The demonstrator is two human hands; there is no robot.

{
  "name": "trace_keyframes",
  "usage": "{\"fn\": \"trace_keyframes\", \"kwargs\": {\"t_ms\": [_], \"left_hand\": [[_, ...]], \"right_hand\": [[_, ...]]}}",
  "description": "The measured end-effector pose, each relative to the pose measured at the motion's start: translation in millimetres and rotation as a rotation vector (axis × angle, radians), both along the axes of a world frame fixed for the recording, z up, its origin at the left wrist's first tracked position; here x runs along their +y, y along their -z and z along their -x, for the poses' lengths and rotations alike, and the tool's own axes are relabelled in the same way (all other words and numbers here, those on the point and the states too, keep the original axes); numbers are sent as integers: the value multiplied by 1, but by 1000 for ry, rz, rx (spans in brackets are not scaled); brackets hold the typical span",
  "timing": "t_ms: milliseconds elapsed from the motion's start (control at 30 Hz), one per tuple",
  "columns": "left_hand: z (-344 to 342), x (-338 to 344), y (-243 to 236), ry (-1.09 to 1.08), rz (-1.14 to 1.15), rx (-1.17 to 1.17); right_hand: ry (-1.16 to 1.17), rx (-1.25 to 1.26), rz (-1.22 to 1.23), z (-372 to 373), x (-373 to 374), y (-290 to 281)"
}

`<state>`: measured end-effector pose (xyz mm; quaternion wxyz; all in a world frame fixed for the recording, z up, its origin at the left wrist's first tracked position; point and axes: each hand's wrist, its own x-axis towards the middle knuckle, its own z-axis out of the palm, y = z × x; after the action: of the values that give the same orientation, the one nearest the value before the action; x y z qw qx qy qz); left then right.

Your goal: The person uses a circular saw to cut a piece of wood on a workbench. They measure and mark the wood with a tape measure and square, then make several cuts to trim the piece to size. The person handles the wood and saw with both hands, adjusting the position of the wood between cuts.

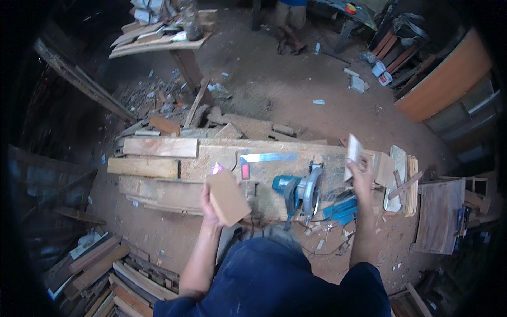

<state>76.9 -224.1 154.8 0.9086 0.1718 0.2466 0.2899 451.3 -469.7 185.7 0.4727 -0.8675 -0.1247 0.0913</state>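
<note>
My left hand (208,207) is closed around the side of a brown wooden block (228,197), held tilted above the front of the workbench (214,155). Farther right, my right hand (361,173) grips a thin pale piece of wood (353,149), raised on end over the bench. Between the two hands a teal circular saw (289,188) rests on the bench top. Beyond it lies a try square (269,157) with a metal blade and a red-pink handle. A small pink item (216,168) shows just past the block; I cannot make out its kind.
Two planks (160,147) (143,167) lie on the bench's left. Blue pieces (340,210) sit right of the saw, by a cable. Stacked boards (410,185) stand at the right end. Offcuts (119,274) pile up lower left. Another person's legs (290,24) show at the back.
</note>
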Motion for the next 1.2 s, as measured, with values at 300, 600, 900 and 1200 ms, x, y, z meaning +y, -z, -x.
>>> {"fn": "trace_keyframes", "kwargs": {"t_ms": [300, 600, 900, 1200], "left_hand": [[-2, 38, 6, 26, 69, -91], [41, 75, 31, 210, 239, -70], [45, 80, 45, 405, 290, -46], [58, 70, 45, 392, 222, 150]], "right_hand": [[-592, 22, -216, 257, 168, -14], [-1143, -37, 341, 274, 194, -8], [-1281, -92, 137, 270, 226, 11], [-1202, 58, 44, 289, 215, 35]]}}
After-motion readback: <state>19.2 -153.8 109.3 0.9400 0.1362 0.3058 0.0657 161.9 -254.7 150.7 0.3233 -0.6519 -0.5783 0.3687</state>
